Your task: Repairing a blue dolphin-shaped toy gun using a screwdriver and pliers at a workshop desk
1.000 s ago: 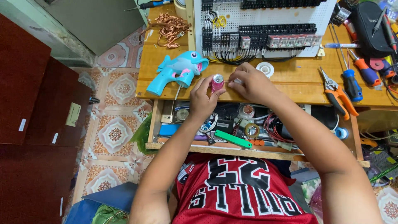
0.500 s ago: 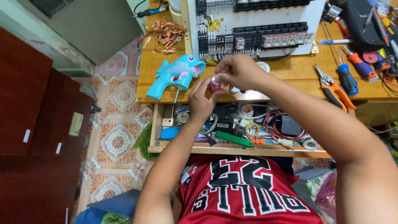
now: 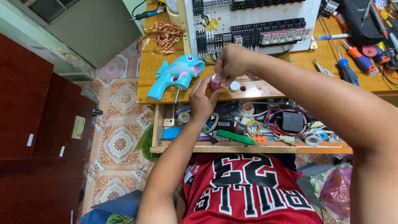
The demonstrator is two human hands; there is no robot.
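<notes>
— What lies furthest left on the wooden surface point(image 3: 157, 93)?

— A blue dolphin-shaped toy gun point(image 3: 176, 74), with a tangle of copper wire point(image 3: 165, 35) behind it.

— And the hands?

— The left hand point(image 3: 203, 101) is closed around a small dark-pink bottle point(image 3: 215, 84), held upright at the surface's front edge, above the open drawer point(image 3: 248, 124). The right hand point(image 3: 232, 62) pinches at its top, probably a cap; too small to be sure.

— Further right?

— A white perforated board point(image 3: 257, 20) of terminals, then screwdrivers point(image 3: 352, 58).
</notes>
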